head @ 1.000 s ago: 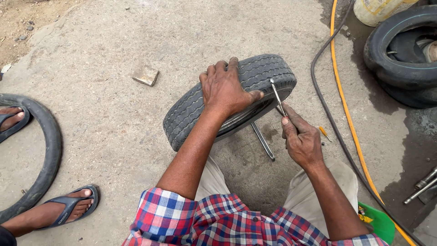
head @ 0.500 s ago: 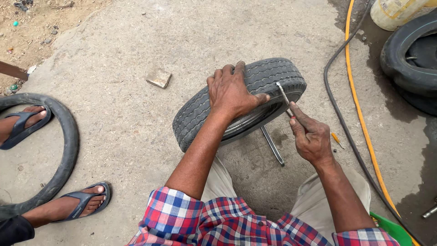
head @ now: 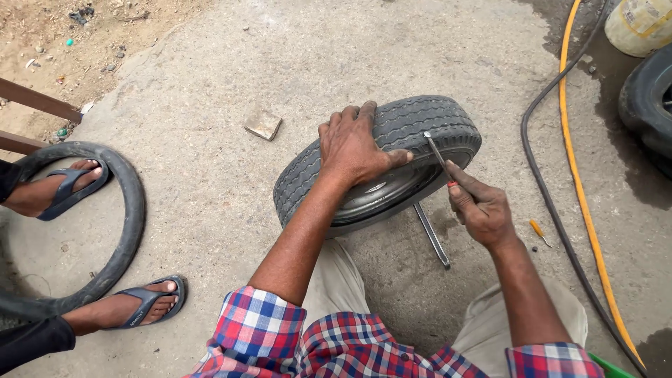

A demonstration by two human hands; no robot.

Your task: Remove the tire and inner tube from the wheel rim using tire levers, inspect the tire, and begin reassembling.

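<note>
A small black tyre (head: pixel 420 122) on its rim stands tilted on the concrete in front of me. My left hand (head: pixel 353 147) lies flat over its top, fingers spread on the tread and thumb at the sidewall. My right hand (head: pixel 479 206) grips a thin metal tool (head: pixel 437 155) with a red handle part, its tip set at the tyre's bead near the rim (head: pixel 381 196). A metal lever (head: pixel 432 234) lies on the ground under the tyre. My sleeves are red, blue and white plaid.
Another person's sandalled feet (head: pixel 143 304) stand at the left inside a black inner tube (head: pixel 115 231). A small block (head: pixel 262 124) lies behind the tyre. A yellow hose (head: pixel 577 175) and a black hose (head: pixel 542 189) run along the right, beside another tyre (head: pixel 647 105).
The view has shifted, so the tyre and hands sit a little lower and further right. Both hands keep their hold on the tyre and tool.
</note>
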